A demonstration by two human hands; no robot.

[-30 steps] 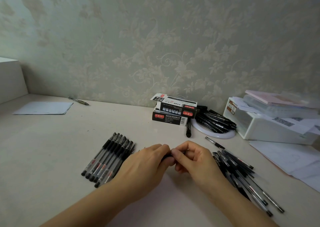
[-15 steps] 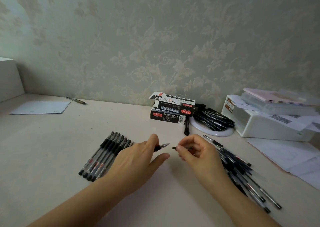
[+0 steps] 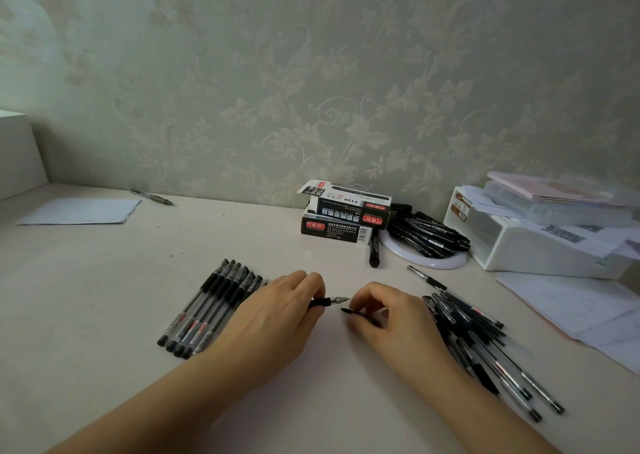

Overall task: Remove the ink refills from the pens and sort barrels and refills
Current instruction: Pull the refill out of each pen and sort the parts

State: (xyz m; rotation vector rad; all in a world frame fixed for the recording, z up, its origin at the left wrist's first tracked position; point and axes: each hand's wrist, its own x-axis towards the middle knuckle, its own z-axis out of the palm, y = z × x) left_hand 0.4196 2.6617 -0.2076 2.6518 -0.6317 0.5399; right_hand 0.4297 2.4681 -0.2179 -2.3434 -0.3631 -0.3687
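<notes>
My left hand (image 3: 277,311) grips a black gel pen (image 3: 329,301) near its tip, the metal point sticking out toward the right. Just right of it, my right hand (image 3: 388,318) pinches a small black piece (image 3: 353,312), likely the pen's cap. The two hands are a few centimetres apart. A neat row of several pens (image 3: 211,304) lies to the left, partly under my left hand. A loose heap of pens (image 3: 485,342) lies to the right beside my right wrist.
Two stacked pen boxes (image 3: 343,218) stand at the back centre, a lone black pen (image 3: 374,252) beside them. A white plate (image 3: 450,263) carries more black pens. A white box (image 3: 540,245) and papers (image 3: 571,308) fill the right. A sheet (image 3: 83,211) lies far left.
One second ago both hands were together on the pen. They have since pulled apart, the small black piece staying with my right hand and the pen's tip now bare.
</notes>
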